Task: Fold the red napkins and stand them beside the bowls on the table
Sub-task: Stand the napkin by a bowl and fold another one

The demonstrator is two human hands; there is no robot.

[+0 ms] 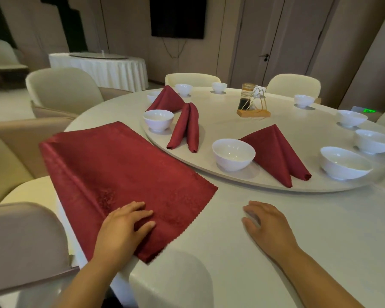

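Unfolded red napkin (120,174) lies flat at near left of table (253,252), spread ready for first fold. Left hand (127,225) rests on its near corner, fingers loosely extended, pinning cloth, gripping nothing. Right hand (265,221) lies flat on bare table right of napkin — fingers relaxed, empty, likely bracing. Folded napkins (276,152) stand on turntable (231,185) beside bowls (233,154) — right-side bowls still lack one.

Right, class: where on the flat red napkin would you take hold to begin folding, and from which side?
On the napkin, probably pinch the right corner, coming from the right with the free right hand. That zigzag-edged corner lies flat on the table with nothing on it, while the left hand rests on the near end.
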